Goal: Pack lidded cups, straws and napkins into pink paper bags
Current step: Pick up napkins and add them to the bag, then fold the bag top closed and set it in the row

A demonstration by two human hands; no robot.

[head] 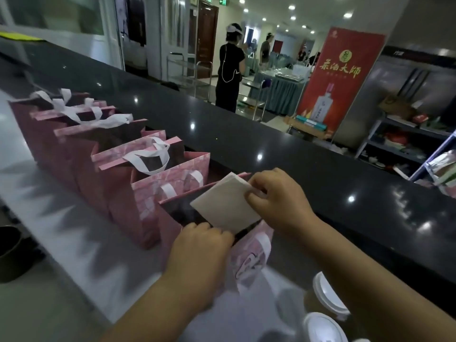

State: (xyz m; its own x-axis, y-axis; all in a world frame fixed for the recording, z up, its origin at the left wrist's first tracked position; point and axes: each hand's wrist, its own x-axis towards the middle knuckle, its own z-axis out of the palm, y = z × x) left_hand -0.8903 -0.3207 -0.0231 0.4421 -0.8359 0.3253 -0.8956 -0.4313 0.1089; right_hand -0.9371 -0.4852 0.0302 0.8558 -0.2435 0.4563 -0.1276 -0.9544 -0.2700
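Observation:
A row of several pink paper bags with white handles stands on the steel counter, running from far left to the centre. The nearest pink bag (249,255) is open at the top. My left hand (202,250) grips its near rim. My right hand (274,193) pinches a folded white napkin (224,203) by its right corner, and the napkin lies tilted over the bag's mouth. Two lidded cups with white lids stand at the lower right, one cup (329,296) behind the other cup (323,328). No straws are in view.
A raised black counter ledge (246,134) runs diagonally behind the bags. The steel worktop (61,243) extends to the left, with a dark round pot (9,253) at its left edge. Beyond the ledge stand a person in black (228,70) and a red banner (338,80).

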